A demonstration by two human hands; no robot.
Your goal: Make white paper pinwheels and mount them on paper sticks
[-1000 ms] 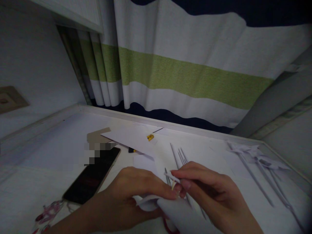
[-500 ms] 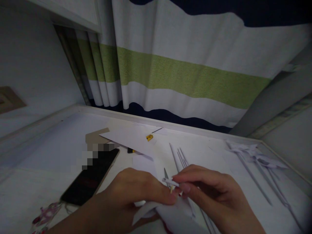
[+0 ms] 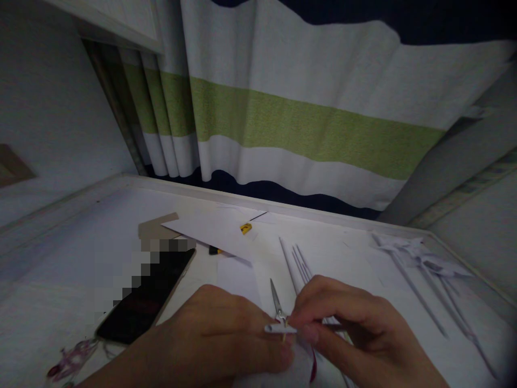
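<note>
My left hand (image 3: 214,337) and my right hand (image 3: 347,328) meet low in the view, fingertips pinched together on a small rolled white paper piece (image 3: 278,327) with a thin stick through it. White paper (image 3: 283,372) lies under both hands at the bottom edge. Scissors (image 3: 277,302) rest on the table just behind my fingertips, blades pointing away. Several thin rolled paper sticks (image 3: 297,258) lie behind my right hand.
A dark phone (image 3: 149,296) lies to the left beside a white sheet (image 3: 210,229), a brown card (image 3: 155,229) and a small yellow item (image 3: 245,228). Finished paper pinwheels (image 3: 420,258) lie at the right. A striped curtain (image 3: 307,124) hangs behind the white table (image 3: 81,253).
Both hands have sunk lower toward me with the rolled paper piece, which now lies level. The scissors behind them have come into full view.
</note>
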